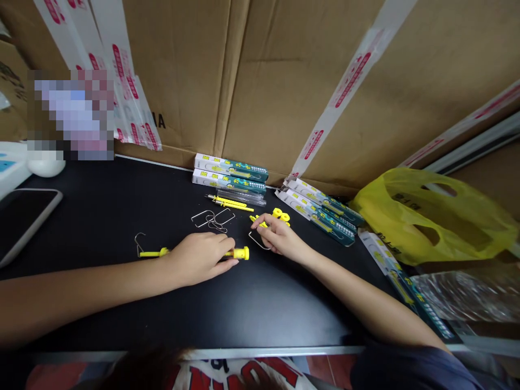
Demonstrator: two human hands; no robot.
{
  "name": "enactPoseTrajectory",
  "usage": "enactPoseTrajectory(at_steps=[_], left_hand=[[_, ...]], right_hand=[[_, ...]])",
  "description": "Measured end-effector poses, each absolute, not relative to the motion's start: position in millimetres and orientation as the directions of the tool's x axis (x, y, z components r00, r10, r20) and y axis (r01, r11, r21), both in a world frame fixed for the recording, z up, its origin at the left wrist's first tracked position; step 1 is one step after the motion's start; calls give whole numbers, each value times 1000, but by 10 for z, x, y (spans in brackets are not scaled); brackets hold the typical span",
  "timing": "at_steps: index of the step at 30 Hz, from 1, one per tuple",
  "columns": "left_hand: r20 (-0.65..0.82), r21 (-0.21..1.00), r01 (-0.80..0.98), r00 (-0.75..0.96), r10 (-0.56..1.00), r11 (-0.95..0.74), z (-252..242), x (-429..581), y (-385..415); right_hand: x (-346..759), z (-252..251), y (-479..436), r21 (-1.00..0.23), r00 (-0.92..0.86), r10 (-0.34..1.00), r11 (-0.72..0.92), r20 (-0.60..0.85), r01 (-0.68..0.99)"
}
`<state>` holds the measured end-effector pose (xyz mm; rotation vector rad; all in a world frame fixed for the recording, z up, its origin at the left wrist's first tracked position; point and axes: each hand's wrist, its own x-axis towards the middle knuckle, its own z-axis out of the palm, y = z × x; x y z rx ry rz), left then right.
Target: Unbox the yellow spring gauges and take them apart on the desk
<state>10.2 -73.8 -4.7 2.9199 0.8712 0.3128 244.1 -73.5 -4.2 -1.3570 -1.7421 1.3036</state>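
Note:
My left hand [199,260] is wrapped round a yellow tube-shaped spring scale [242,253], which lies level just over the black table. A wire hook [139,238] sticks out at its left end, and a yellow cap shows at the right. Just right of it, my right hand [280,236] is closed on a bent metal wire loop [258,241]. Behind that hand sit several small yellow caps [280,214], partly hidden by the fingers. Loose wire hooks and loops [211,218] lie beyond my left hand, with thin yellow rods [233,205] farther back.
Clear plastic tubes [241,196] lie before two stacked printed boxes [229,179]. More boxes [320,211] lie right of them, and one [402,281] is near the right edge. A yellow plastic bag [439,216] stands at right; a phone [26,222] lies left. Cardboard [276,81] walls the back.

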Motion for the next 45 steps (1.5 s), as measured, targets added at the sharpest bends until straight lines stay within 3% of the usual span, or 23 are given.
enactPoseTrajectory(at_steps=[8,15,25,30,34,37,45], left_hand=[[250,-1,465,857,450,-885,-147,104,-790],[278,14,458,852,443,-889,-176,101,-755],[243,1,457,863,444,-889,-172,90,-743],[265,-21,463,857,442,-886,-189,100,-726],[277,-26,465,854,440,-885,-188,95,-728],[272,-28,468,854,444,-883,-183,93,-733],[242,-28,484,852,464,-874,-145,113,-737]], right_hand=[[2031,-63,-476,-939,-377,909,-43,-178,341],[1832,-73,-381,-959,-426,900,41,-87,281],[1964,-53,-502,-993,-395,914,-51,-90,109],[2095,-74,-715,-967,-394,917,146,54,207],[2226,-100,-955,-823,-441,877,388,191,416],[2296,-150,-1056,-721,-492,826,516,275,462],[2314,-219,-1030,-696,-498,809,552,312,460]])
